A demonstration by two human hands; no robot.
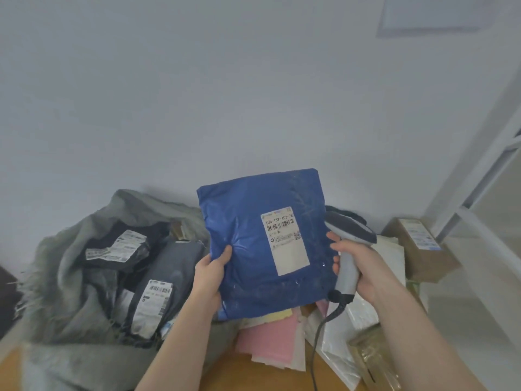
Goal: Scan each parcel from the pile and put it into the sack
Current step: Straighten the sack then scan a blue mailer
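Left hand (208, 275), lower centre of frame: forearm rises from the bottom edge, thumb laid on the front of the blue parcel (265, 244), remaining fingers curled behind its left edge and hidden. Parcel held upright at centre frame, label (284, 241) facing the camera, above the pile (284, 337) of pink, cream and clear packets on the worktop (253, 373).

Right hand (358, 266), right of centre: fingers wrapped round the grey handle of the scanner (349, 244), head at the parcel's right edge, beside the label. Its cable (318, 334) drops toward the bottom edge.

Grey sack (64, 249) at lower left, mouth open, dark labelled parcels inside. Brown box (420, 249) at right.

Label print blurred; only part of one code line is legible. Whether the scanner touches the parcel cannot be told.
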